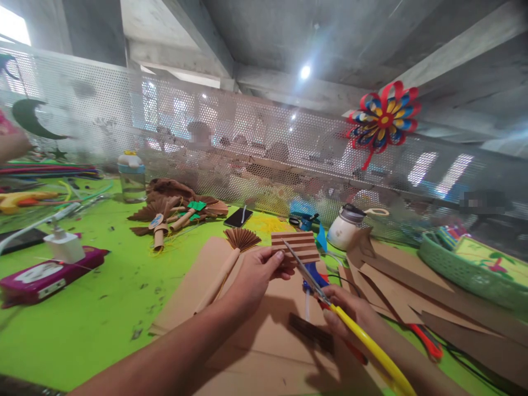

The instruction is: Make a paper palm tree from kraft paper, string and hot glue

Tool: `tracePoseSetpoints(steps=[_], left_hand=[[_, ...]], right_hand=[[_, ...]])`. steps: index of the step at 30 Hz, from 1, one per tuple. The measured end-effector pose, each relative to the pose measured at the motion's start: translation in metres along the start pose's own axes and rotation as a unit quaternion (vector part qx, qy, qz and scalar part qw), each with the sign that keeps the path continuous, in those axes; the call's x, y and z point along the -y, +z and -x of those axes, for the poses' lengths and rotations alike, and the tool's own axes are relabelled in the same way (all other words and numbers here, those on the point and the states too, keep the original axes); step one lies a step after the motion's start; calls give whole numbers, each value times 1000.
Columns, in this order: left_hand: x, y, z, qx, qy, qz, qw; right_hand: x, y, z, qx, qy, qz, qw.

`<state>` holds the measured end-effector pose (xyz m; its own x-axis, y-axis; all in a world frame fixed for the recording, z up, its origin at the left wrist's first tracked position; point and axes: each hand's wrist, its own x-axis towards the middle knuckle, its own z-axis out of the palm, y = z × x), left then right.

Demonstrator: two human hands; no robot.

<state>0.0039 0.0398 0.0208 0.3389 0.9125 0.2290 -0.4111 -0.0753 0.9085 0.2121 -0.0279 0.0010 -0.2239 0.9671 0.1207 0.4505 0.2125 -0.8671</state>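
My left hand point(256, 273) pinches the edge of a small brown paper piece with lighter and darker stripes point(300, 242). My right hand point(350, 305) grips scissors with yellow handles point(367, 344). Their blades point up and left, and the tip overlaps the striped paper; whether it is between the blades I cannot tell. Under both hands lies brown kraft paper point(243, 341). On it are a paper tube point(218, 280), a pleated brown paper fan point(242, 239) and a dark brown strip point(311, 333). A blue object point(314, 273) is partly hidden behind the scissors.
Finished-looking paper fans point(165, 217), a phone point(238, 216) and a bottle point(132, 179) stand or lie farther back. At left is a purple power strip point(53, 278). Right are a white jug point(347, 228), cardboard sheets point(396, 275), a red-handled cutter point(429, 342) and a green basket point(462, 269).
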Motion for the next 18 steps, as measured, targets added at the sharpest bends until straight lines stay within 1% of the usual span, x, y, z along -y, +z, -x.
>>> tracePoseSetpoints(steps=[7, 13, 18], left_hand=[[-2, 1, -1, 4, 5, -13, 1000], [1, -1, -2, 3, -5, -12, 1000], [3, -2, -4, 0, -14, -11, 1000]], right_hand=[[-3, 4, 1, -17, 21, -45, 999], [-9, 2, 0, -19, 9, -16, 1000], [-6, 2, 2, -19, -13, 3, 1000]])
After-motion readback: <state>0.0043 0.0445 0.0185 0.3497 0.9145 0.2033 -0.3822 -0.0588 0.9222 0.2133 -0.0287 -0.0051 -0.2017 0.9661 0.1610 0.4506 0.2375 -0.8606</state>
